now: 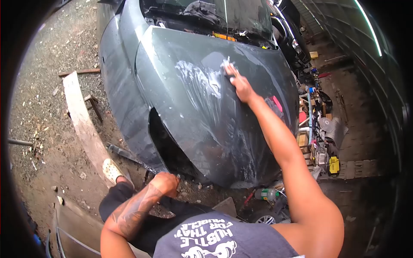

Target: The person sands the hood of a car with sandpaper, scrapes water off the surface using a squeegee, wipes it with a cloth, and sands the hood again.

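Note:
A dark grey car hood point(172, 94) fills the middle, with whitish, wet-looking streaks point(202, 86) across it. My right hand point(241, 87) reaches to its upper part, fingers pressed together against the surface. White suds or a pale pad shows at the fingertips; what lies under them is hidden. My left hand point(166, 184) is curled closed beside the front edge of the car, low in the view. Its fingers are turned away, and anything inside them is too small to tell. A pink piece point(277, 103) lies on the right side of the hood.
A long curved board point(84, 116) rests on the left, with a foot in a pale clog point(112, 170) at its lower end. Tools and parts, including a yellow object point(334, 165), clutter the right. A green bottle point(267, 194) and a wheel point(266, 219) are below the hood.

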The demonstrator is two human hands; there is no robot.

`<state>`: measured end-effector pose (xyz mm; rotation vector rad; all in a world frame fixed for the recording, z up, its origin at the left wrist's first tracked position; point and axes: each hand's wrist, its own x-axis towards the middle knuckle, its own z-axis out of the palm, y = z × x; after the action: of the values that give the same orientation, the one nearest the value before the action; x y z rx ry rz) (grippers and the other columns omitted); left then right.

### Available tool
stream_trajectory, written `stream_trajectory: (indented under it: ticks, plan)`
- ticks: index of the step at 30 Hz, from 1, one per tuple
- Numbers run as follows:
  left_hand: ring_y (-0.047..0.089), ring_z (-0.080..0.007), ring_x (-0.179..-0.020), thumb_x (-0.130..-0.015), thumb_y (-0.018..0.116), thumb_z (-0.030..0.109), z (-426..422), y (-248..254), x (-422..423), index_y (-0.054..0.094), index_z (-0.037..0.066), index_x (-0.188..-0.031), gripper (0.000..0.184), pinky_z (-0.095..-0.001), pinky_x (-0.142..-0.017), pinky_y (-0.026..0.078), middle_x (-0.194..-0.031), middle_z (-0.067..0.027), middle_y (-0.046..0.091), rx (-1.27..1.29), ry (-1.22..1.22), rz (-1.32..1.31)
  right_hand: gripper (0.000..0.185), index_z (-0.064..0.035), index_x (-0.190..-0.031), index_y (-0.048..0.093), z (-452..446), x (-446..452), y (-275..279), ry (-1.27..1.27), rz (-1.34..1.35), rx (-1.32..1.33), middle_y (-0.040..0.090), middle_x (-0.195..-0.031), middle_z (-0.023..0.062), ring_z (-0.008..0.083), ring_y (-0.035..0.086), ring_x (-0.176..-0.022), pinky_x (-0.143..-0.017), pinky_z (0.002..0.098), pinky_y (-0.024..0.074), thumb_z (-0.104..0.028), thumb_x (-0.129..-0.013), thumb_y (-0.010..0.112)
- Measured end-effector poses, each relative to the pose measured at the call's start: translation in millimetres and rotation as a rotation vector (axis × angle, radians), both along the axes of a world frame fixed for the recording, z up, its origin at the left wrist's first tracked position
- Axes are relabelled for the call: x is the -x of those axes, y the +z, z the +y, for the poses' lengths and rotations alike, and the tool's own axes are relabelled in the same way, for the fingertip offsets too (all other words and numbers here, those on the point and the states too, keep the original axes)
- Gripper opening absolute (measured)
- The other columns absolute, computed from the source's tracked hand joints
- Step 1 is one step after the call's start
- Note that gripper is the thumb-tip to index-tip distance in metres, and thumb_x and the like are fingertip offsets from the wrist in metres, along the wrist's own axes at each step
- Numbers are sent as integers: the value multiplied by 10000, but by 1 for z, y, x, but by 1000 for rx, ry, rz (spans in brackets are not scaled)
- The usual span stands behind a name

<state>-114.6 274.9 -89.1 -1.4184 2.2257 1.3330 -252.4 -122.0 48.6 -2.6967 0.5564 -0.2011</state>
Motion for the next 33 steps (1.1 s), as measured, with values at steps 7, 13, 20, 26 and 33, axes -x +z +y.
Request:
stream_trajectory:
  ticks: [7,13,20,26,33]
  plan:
    - [669,-361,-1008,-783,704,575,-11,4,1,521,76,-1369,791,-449,-849,544,-1051,-171,707,31,52,78,657,10,-1507,322,45,23,5,-118,-3,-96,247,-1600,182,329,165,-1504,-1217,420,102,-203,-885,327]
    - [667,-364,-1011,-799,695,541,-13,5,15,357,88,-1492,894,-455,-862,535,-1045,-182,704,-54,25,94,619,26,-1503,296,22,-2,-11,-51,-5,72,213,-1604,205,374,150,-1498,-1213,459,116,-158,-915,357]
    - [656,-397,-1007,-811,693,504,-14,-3,12,213,82,-1550,977,-463,-859,526,-1035,-196,699,15,-10,56,622,-3,-1520,289,28,0,-3,-8,28,-26,210,-1607,201,334,133,-1509,-1216,437,84,-216,-938,328]
    - [653,-407,-985,-822,673,539,-23,7,4,218,123,-1556,958,-479,-823,521,-1003,-224,693,-1,31,121,681,-27,-1550,233,111,35,1,-72,19,-134,195,-1624,167,329,125,-1514,-1213,417,58,-262,-918,330]
    - [663,-417,-931,-816,676,535,-29,7,12,263,127,-1543,931,-484,-804,525,-932,-215,701,41,16,178,659,-2,-1540,233,47,-25,-1,-84,38,45,192,-1616,189,342,112,-1512,-1216,459,61,-227,-929,337]
